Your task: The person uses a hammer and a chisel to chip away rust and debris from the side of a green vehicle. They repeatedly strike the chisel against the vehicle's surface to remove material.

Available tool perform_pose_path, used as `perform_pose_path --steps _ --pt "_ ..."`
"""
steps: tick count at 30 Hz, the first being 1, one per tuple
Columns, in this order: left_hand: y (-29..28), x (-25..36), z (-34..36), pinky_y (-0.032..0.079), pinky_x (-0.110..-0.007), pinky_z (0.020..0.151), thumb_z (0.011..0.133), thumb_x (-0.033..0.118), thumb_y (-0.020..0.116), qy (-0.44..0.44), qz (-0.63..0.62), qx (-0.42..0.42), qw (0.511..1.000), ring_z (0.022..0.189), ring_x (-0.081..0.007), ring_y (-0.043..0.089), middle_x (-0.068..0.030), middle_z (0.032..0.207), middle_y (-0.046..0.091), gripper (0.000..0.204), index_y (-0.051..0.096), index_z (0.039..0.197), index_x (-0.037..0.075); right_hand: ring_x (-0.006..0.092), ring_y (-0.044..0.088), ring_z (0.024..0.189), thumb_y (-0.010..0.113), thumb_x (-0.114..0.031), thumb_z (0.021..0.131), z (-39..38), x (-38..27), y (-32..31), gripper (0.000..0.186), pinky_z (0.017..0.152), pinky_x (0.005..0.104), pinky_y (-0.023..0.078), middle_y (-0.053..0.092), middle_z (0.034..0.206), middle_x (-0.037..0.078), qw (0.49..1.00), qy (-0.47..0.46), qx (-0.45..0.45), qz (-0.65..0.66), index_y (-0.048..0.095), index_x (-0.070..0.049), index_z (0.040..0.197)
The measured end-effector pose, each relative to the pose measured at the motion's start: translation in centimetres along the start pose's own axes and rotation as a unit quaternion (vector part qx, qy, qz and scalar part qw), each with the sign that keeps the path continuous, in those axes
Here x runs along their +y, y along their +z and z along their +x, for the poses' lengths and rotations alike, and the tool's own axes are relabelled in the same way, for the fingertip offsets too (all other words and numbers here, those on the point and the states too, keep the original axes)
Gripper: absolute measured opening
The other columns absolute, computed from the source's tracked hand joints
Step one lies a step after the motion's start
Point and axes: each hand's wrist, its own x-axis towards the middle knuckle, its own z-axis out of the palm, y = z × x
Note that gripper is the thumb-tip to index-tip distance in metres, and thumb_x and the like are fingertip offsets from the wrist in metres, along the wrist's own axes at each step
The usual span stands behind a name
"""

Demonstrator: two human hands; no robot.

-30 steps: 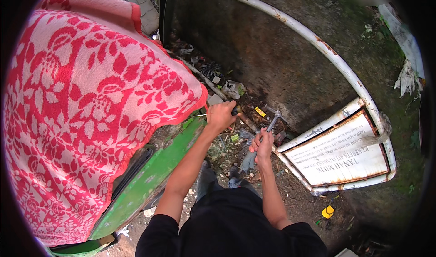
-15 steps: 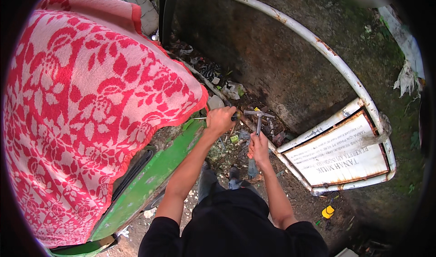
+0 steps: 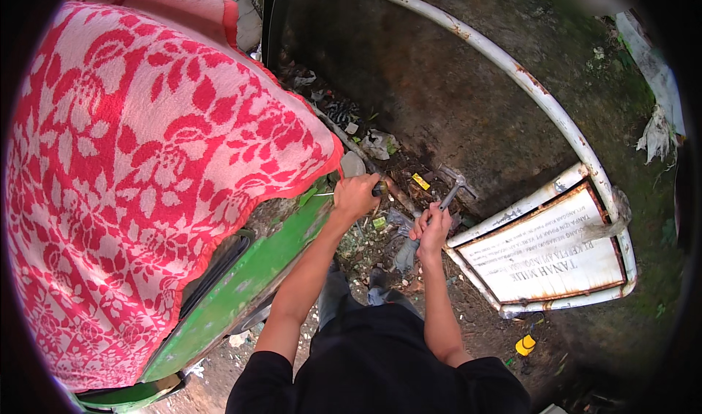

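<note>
I see my two arms come up from the bottom, with black sleeves. My left hand (image 3: 356,197) is wrapped tight around a dark tool handle, maybe a screwdriver (image 3: 344,192). Its thin metal tip points left, at the edge of the green car (image 3: 241,290), just under the red and white flowery blanket (image 3: 146,165). My right hand (image 3: 433,227) is closed around the handle of a small hammer (image 3: 450,194). The hammer head is up and to the right, away from the screwdriver, so they are not touching.

I think the work is only partway. The tip sits at the car edge and the hammer is lifted, but I see nothing that has come loose or open yet.

Past my hands, scraps of trash lie on the dirt. Further right, a rusty white sign (image 3: 545,257) leans on a long white pipe (image 3: 512,70).

The blanket hides most of the car. I cannot see what the tip pushes against, it is too small. The far corners are dark and blurry
</note>
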Motion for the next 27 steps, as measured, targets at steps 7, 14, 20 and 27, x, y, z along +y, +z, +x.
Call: perform_pose_path --steps 7,14,20,27 --pt "-0.6 0.9 1.0 0.054 -0.047 0.067 0.068 0.019 0.073 0.042 -0.009 0.000 0.999 0.080 -0.0308 0.069 -0.0072 0.083 0.067 0.028 0.062 0.092 0.013 0.0098 0.032 0.037 0.045 -0.022 0.103 -0.6 -0.8 -1.1 0.011 0.034 0.0277 0.031 0.032 0.055 0.000 0.999 0.020 -0.010 -0.031 0.041 -0.012 0.098" --pt "-0.3 0.4 1.0 0.054 -0.047 0.067 0.067 0.021 0.075 0.045 -0.021 -0.012 0.999 0.082 -0.0317 0.068 -0.0076 0.085 0.066 0.032 0.060 0.094 0.013 0.0096 0.033 0.037 0.044 -0.021 0.104 -1.4 -0.7 -1.4 0.012 0.034 0.0275 0.032 0.032 0.054 -0.001 0.999 0.035 -0.009 -0.023 0.040 -0.012 0.097" --pt "-0.3 0.8 0.8 0.055 -0.047 0.067 0.067 0.023 0.077 0.053 0.008 -0.034 0.998 0.081 -0.0314 0.068 -0.0073 0.084 0.065 0.033 0.059 0.093 0.012 0.0101 0.033 0.037 0.045 -0.020 0.103 -1.0 -0.8 -2.7 0.010 0.034 0.0281 0.032 0.033 0.055 0.000 0.999 0.043 -0.001 -0.011 0.041 -0.012 0.098" --pt "0.3 0.4 1.3 0.055 -0.045 0.065 0.065 0.019 0.079 0.043 0.017 -0.005 0.999 0.078 -0.0304 0.068 -0.0072 0.082 0.064 0.036 0.058 0.093 0.011 0.0105 0.033 0.037 0.043 -0.017 0.101 -1.2 0.1 -1.9 0.008 0.032 0.0285 0.032 0.033 0.056 0.000 0.999 0.048 -0.012 0.002 0.040 -0.011 0.098"
